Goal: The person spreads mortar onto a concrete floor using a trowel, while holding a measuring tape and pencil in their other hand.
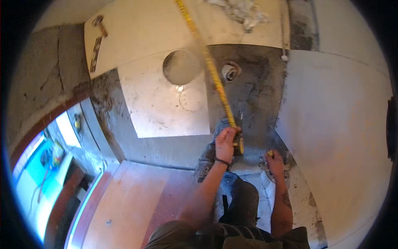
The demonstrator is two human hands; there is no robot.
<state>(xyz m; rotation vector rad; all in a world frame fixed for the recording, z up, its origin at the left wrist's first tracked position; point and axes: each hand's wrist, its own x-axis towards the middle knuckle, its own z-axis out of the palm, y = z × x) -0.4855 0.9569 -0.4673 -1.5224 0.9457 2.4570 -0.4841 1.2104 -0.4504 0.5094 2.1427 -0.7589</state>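
My left hand (225,145) is closed around a tape measure (240,146). Its yellow blade (215,79) runs out from the case, away from me across the grey floor and past the far edge of the view. To the right, my right hand (275,162) is closed on a small thing with a yellow end, too small to name. A large pale tile (166,114) lies left of the blade, with a faint circle marked on it and a round opening or disc (181,67) at its far edge. Right of the blade, a white pipe end (229,72) shows in the floor.
A hammer (99,25) and a dark, narrow tool (95,54) lie at the far left on a pale surface. Crumpled white material (244,12) is at the far side. Large pale panels (331,116) border the right. At left, an opening shows a cluttered bench (45,178).
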